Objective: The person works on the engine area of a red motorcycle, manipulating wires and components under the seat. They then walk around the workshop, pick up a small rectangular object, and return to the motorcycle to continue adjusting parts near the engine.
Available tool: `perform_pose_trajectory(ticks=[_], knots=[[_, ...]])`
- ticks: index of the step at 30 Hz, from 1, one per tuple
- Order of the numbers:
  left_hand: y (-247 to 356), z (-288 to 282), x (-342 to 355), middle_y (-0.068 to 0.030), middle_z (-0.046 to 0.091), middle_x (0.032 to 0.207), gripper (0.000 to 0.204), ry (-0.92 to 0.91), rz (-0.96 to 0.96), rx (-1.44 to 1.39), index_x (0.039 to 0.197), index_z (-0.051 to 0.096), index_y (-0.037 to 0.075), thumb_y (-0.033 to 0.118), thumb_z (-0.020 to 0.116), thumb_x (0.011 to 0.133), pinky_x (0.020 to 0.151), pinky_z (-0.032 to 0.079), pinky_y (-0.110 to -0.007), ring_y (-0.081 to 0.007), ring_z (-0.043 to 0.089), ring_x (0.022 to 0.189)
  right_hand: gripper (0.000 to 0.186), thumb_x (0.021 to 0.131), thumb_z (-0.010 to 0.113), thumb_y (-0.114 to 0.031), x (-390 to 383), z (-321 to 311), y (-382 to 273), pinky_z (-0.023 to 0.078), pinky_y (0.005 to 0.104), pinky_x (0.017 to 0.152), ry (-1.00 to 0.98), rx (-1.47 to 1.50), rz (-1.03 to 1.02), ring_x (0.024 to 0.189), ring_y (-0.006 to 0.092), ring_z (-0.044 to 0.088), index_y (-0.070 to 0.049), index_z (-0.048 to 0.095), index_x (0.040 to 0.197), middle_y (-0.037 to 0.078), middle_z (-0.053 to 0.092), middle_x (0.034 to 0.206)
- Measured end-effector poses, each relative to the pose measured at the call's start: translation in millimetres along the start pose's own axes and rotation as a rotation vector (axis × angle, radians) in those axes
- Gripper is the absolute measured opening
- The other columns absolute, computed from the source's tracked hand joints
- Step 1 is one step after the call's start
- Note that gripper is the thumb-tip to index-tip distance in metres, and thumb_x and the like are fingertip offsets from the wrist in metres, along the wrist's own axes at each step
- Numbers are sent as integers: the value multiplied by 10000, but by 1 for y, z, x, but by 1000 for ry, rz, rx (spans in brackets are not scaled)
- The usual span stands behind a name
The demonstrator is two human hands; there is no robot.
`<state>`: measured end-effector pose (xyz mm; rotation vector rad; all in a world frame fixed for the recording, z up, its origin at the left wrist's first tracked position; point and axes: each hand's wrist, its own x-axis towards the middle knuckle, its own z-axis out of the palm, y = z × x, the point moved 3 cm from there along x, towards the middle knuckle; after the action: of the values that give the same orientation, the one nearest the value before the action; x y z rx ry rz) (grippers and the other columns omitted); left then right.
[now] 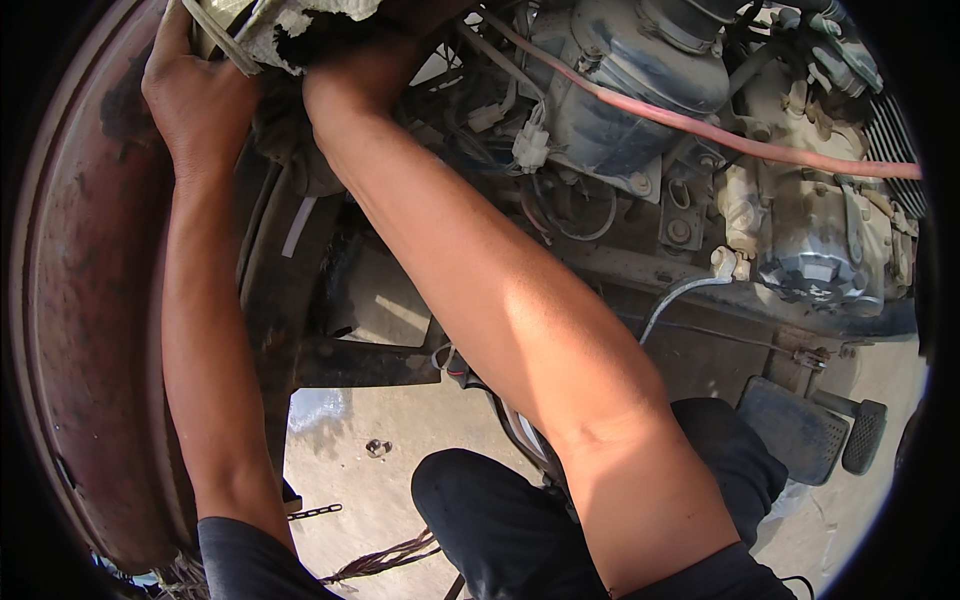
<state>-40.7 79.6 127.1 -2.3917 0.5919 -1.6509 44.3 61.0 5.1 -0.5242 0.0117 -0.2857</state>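
Observation:
At the top left, my left hand (205,95) grips the edge of a torn, pale padded piece (265,35) with a ragged black hole in it. Its thumb lies by a thin, light strip, and some of its fingers run out of view at the upper edge. My right forearm crosses the middle of the view. Beneath the padded piece, my right hand (365,80) reaches into a dark hollow, with its fingers hidden. A rusty red-brown curved metal panel (95,270) stands along the left side, beside my left forearm.
A pink-red hose (680,115) crosses a dusty grey housing (630,90). Below it hang wires with a white connector (531,147). A silvery mechanical unit (815,250) is at the right, above black pedals (795,425). Brown wires (385,560) lie on the concrete floor (350,440) near my knees.

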Motion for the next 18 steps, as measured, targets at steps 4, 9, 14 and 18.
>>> perform_pose_trajectory(ticks=[4, 9, 14, 18], knots=[[-2, 1, 2, -145, 630, 1208, 501, -13, 19, 6, 1283, 548, 38, 64, 623, 788, 968, 435, -322, -235, 593, 1137, 232, 711, 598, 12, -28, -9, -43, 476, 374, 821, 65, 95, -230, 913, 297, 614, 98, 565, 924, 204, 642, 922], [7, 3, -2, -132, 611, 1235, 530, -83, -40, -89, 1292, 537, 17, 105, 658, 783, 981, 421, -313, -210, 577, 1149, 229, 687, 612, -32, -8, 2, 7, 475, 394, 803, 186, -86, -309, 923, 386, 603, 77, 587, 887, 238, 621, 942], [5, 3, 2, -133, 608, 1239, 527, -51, 14, -44, 1283, 543, 6, 112, 676, 784, 955, 441, -311, -204, 589, 1119, 262, 624, 607, -17, -8, 15, 22, 434, 472, 817, 256, -340, -441, 903, 461, 531, 90, 542, 854, 276, 556, 941], [7, 2, 2, -163, 636, 1179, 517, -23, 24, -10, 1260, 557, 10, 82, 623, 752, 955, 444, -331, -259, 606, 1112, 261, 628, 598, 0, -11, 9, 8, 434, 450, 816, 97, -85, -255, 905, 447, 535, 82, 541, 868, 271, 560, 943]])
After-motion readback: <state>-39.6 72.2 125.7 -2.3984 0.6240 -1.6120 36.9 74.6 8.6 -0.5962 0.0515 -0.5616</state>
